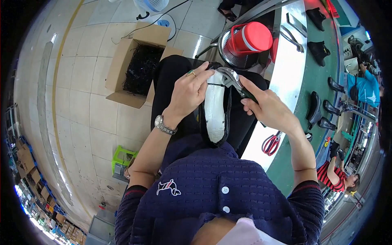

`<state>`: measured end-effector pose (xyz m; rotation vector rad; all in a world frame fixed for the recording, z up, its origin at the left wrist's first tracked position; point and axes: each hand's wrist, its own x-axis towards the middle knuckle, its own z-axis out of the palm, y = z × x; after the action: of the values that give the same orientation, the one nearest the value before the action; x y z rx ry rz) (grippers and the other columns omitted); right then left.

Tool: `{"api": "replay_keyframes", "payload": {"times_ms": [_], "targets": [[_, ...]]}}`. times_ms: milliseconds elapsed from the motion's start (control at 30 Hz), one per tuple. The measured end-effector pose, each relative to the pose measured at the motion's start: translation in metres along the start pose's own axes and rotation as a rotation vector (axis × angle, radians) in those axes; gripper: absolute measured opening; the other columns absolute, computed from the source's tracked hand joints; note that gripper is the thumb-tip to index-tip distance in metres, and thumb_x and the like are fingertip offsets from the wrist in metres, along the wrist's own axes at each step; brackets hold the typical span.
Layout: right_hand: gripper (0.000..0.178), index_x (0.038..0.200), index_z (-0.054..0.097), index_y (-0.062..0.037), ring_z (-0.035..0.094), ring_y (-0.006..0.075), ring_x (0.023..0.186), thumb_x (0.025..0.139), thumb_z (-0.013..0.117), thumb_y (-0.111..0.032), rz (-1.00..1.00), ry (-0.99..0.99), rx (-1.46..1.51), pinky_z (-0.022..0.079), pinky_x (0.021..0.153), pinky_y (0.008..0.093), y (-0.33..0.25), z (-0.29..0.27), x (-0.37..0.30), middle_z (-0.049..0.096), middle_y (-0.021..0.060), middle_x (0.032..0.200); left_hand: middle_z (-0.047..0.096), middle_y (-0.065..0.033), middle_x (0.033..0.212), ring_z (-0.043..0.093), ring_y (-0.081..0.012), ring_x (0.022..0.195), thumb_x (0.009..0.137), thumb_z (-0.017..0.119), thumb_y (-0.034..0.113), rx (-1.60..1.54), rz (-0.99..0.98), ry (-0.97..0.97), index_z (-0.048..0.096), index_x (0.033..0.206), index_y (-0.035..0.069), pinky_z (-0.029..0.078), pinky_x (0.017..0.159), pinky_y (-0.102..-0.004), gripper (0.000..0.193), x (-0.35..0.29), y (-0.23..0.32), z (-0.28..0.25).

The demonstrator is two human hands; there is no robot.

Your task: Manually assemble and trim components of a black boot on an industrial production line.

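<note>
Half-made black shoe [228,112], sole side up, sits across the person's lap, long axis roughly 12 to 6. White insole board [215,108] faces me, scuffed, with a dark line across it near the 12 o'clock end.

Left hand [188,94] comes in from 9, fingertips on the shoe's 12 o'clock end. Can't tell how hard that grip clamps; underside hidden. Right hand [269,105] is at 3, grip closed round the dark handles of metal pincers [231,75]. Pincer head is up against the shoe's edge at 1 o'clock. Can't tell from here if it bites.

Handling, my read: board looks stiff, upper edge softer and foldable. If there's a last inside (can't see one), expect a rigid, fairly heavy lump; without it, lighter and squashier. Smooth white face could be slick under fingers. Not fragile overall, but a metal edge would likely mark the black upper. Best hold: both flanks at 3 and 9, mid-length, or cupped round the 6 o'clock end, clear of the pincers.

Bench [292,73] at 3, red-handled scissors [271,143] on it at 4.
</note>
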<state>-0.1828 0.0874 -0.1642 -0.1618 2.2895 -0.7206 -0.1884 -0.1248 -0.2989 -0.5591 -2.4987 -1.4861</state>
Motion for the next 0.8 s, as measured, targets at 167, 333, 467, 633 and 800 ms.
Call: {"api": "replay_keyframes", "payload": {"times_ms": [167, 333, 467, 633, 800], "targets": [[0.06, 0.147, 0.032, -0.0086, 0.062, 0.0185, 0.061, 0.092, 0.056, -0.005, -0.308, 0.662, 0.069, 0.051, 0.064, 0.0332, -0.011, 0.019, 0.008, 0.062, 0.0124, 0.07, 0.067, -0.015, 0.114, 0.066, -0.0249, 0.073, 0.08, 0.059, -0.004, 0.016, 0.003, 0.005, 0.065, 0.1, 0.005, 0.053, 0.068, -0.0317, 0.023, 0.002, 0.004, -0.001], [0.063, 0.147, 0.033, -0.0153, 0.063, 0.0375, 0.064, 0.09, 0.06, -0.012, -0.165, 0.403, -0.341, 0.051, 0.059, 0.0425, 0.008, 0.029, 0.033, 0.064, 0.0173, 0.071, 0.066, -0.0174, 0.112, 0.068, -0.0282, 0.081, 0.078, 0.059, -0.004, 0.026, 0.046, 0.006, 0.063, 0.104, 0.005, 0.053, 0.072, -0.0328, 0.028, 0.003, -0.005, 0.001], [0.066, 0.149, 0.027, -0.0227, 0.066, 0.0353, 0.066, 0.091, 0.057, -0.012, -0.403, 0.6, -0.239, 0.054, 0.058, 0.0451, 0.0, 0.029, 0.024, 0.066, 0.0188, 0.077, 0.068, -0.0165, 0.108, 0.069, -0.0277, 0.086, 0.081, 0.059, -0.003, -0.012, -0.069, -0.076, 0.061, 0.108, 0.004, 0.053, 0.075, -0.0326, 0.028, 0.002, 0.004, -0.005], [0.061, 0.146, 0.031, -0.0169, 0.065, 0.0392, 0.07, 0.091, 0.056, -0.012, -0.186, 0.313, -0.163, 0.052, 0.064, 0.049, 0.015, 0.04, 0.023, 0.064, 0.0222, 0.075, 0.068, -0.0148, 0.107, 0.068, -0.0291, 0.094, 0.086, 0.057, 0.0, -0.147, -0.153, 0.038, 0.054, 0.118, 0.004, 0.052, 0.08, -0.0332, 0.032, 0.001, 0.004, -0.005], [0.058, 0.149, 0.027, -0.0135, 0.067, 0.0269, 0.066, 0.097, 0.053, -0.018, 0.053, 0.624, 0.531, 0.052, 0.062, 0.0396, 0.066, 0.067, -0.007, 0.067, 0.016, 0.079, 0.065, -0.0139, 0.11, 0.065, -0.0289, 0.096, 0.086, 0.054, 0.0, -0.086, -0.058, -0.023, 0.051, 0.128, 0.007, 0.051, 0.081, -0.0339, 0.043, 0.008, 0.006, -0.005]]}}
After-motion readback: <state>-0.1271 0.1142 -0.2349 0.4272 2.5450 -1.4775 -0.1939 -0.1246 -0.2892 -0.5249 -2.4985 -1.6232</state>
